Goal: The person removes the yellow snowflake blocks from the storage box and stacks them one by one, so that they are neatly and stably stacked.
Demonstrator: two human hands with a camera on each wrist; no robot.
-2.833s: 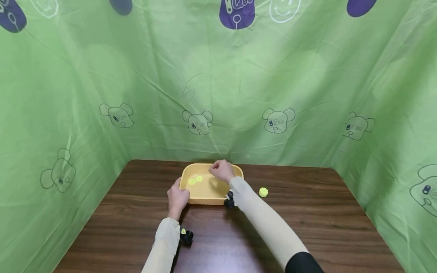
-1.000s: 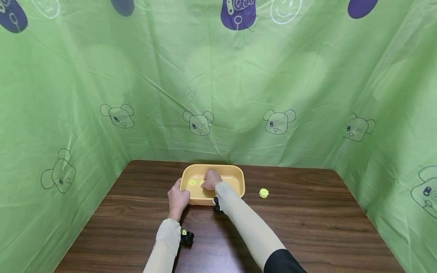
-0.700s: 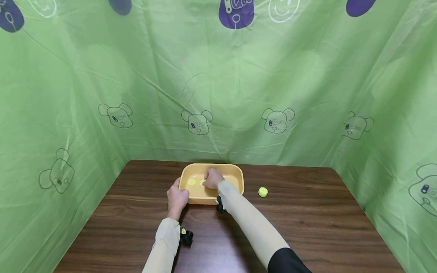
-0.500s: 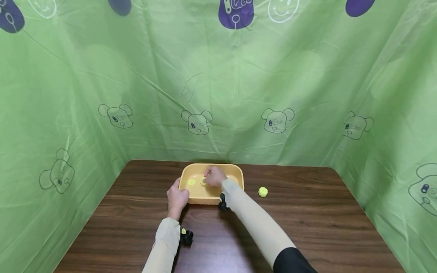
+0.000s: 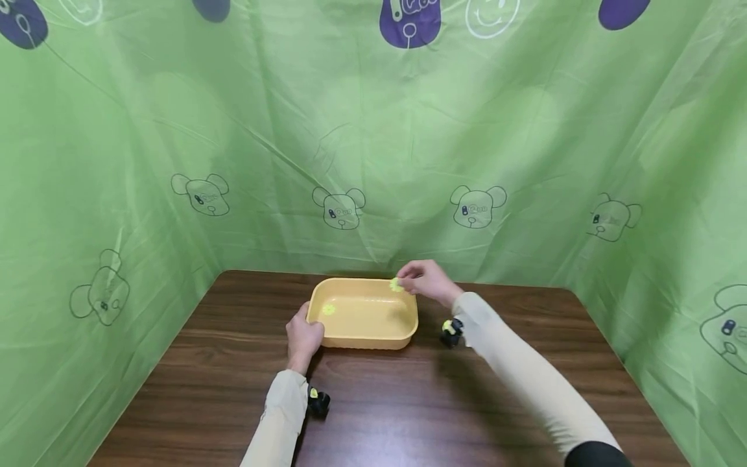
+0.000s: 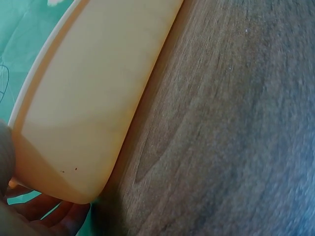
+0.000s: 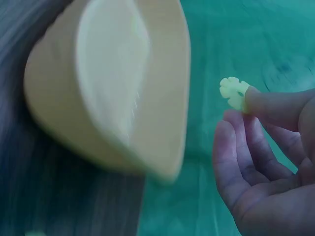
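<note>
My left hand (image 5: 305, 338) grips the left end of a yellow plastic bin (image 5: 360, 342); in the left wrist view its fingers (image 6: 74, 216) curl under the bin's corner. Inside, toward the left, lies a flat yellow snowflake disc (image 5: 329, 310). Over the bin's back right corner, my right hand (image 5: 430, 282) pinches another notched snowflake disc (image 7: 231, 91) between thumb and fingers. The right wrist view shows this disc outside the bin's rim, standing out from the fingertips. A yellow ball-shaped cluster (image 5: 447, 325) on the table is mostly hidden by the right wrist camera.
The bin stands near the back edge of a dark wooden table (image 5: 373, 395). Green cloth (image 5: 408, 155) printed with bear heads hangs behind and along both sides. A black camera (image 5: 318, 403) is strapped at the left wrist.
My right hand has lifted a snowflake disc out of the bin and carried it right, to the back right corner. One disc stays inside. My left hand keeps its grip on the bin.
</note>
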